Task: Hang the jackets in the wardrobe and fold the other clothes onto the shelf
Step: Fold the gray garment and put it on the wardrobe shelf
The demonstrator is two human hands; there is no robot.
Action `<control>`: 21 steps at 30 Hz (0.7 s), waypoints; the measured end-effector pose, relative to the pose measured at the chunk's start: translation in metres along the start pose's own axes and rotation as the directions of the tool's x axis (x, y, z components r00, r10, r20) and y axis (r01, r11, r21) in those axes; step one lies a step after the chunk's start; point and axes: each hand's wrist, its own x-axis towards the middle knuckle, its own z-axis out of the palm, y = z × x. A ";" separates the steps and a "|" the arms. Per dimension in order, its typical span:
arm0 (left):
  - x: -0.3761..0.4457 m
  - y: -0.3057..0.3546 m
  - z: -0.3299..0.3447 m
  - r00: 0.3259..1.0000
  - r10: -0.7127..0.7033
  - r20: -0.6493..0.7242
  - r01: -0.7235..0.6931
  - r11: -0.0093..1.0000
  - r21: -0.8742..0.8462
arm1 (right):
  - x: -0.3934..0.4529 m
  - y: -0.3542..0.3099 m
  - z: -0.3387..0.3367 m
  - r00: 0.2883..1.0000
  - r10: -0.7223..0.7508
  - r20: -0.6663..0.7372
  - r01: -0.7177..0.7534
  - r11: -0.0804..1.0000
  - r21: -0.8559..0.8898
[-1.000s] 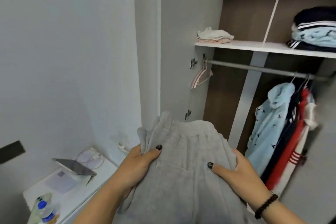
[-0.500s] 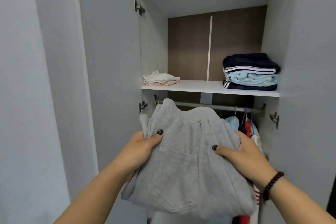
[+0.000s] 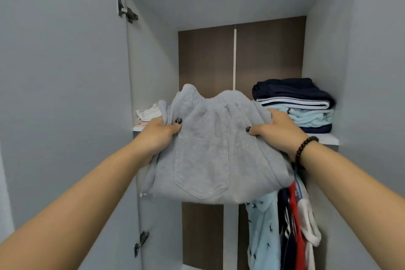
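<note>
Left hand and right hand each clamp a side of the folded grey garment, thumbs on top and fingers curled underneath. A second ago the bundle sat low, in front of the hanging rail; now it is raised to the level of the shelf, its far edge reaching over the shelf's front edge, in the gap between the two piles. By my reading the fold is done and the step in hand is setting it down.

The garment is soft, fleecy knit, thick enough to hold a rounded, pillowy shape; a patch pocket is stitched on its upper face, and its near edge sags below the hands. It will likely slump when let go, so sliding it flat onto the board would suit it.

At the shelf's right end stands a neat stack of folded clothes, dark navy with white stripes over ribbed pale blue. At the left end lies a small, looser pale pile. Below the shelf, on the right, hang the jackets: pale blue with small dark marks, navy, red, white.
</note>
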 end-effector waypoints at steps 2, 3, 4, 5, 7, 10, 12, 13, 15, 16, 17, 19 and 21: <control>0.044 -0.001 0.002 0.998 0.058 0.001 -0.058 0.994 0.088 | 0.033 0.001 0.004 1.000 -0.001 -0.028 0.000 1.000 -0.011; 0.067 -0.002 0.004 0.997 0.082 0.007 -0.082 0.989 0.127 | 0.051 0.002 0.007 0.999 -0.002 -0.040 0.001 1.000 -0.025; 0.089 -0.003 0.004 0.995 0.099 0.010 -0.100 0.983 0.154 | 0.068 0.003 0.010 0.999 0.001 -0.053 -0.003 0.999 -0.037; 0.112 -0.004 0.005 0.994 0.111 0.016 -0.113 0.980 0.165 | 0.087 0.005 0.013 0.998 0.004 -0.064 -0.007 0.999 -0.044; 0.158 -0.006 0.006 0.991 0.130 0.044 -0.135 0.977 0.166 | 0.126 0.008 0.019 0.996 0.012 -0.086 -0.016 0.999 -0.047; 0.225 -0.011 0.009 0.986 0.140 0.088 -0.155 0.970 0.190 | 0.185 0.015 0.029 0.989 0.043 -0.139 -0.050 0.997 -0.051; 0.267 -0.017 0.013 0.984 0.136 0.119 -0.156 0.972 0.176 | 0.223 0.021 0.036 0.982 0.065 -0.175 -0.078 0.994 -0.071; 0.286 -0.021 0.017 0.983 0.131 0.131 -0.153 0.972 0.177 | 0.240 0.026 0.041 0.979 0.077 -0.190 -0.094 0.992 -0.082; 0.323 -0.032 0.024 0.981 0.121 0.150 -0.150 0.969 0.198 | 0.273 0.039 0.050 0.971 0.100 -0.219 -0.126 0.986 -0.106; 0.339 -0.039 0.030 0.980 0.115 0.164 -0.149 0.965 0.214 | 0.287 0.047 0.055 0.968 0.112 -0.226 -0.142 0.982 -0.121; 0.354 -0.046 0.036 0.977 0.114 0.178 -0.156 0.957 0.245 | 0.299 0.055 0.060 0.965 0.128 -0.231 -0.162 0.978 -0.135; 0.374 -0.062 0.049 0.966 0.150 0.210 -0.217 0.912 0.349 | 0.316 0.076 0.070 0.955 0.164 -0.245 -0.206 0.966 -0.157; 0.386 -0.078 0.061 0.948 0.176 0.264 -0.285 0.840 0.462 | 0.326 0.099 0.078 0.946 0.201 -0.253 -0.250 0.952 -0.179</control>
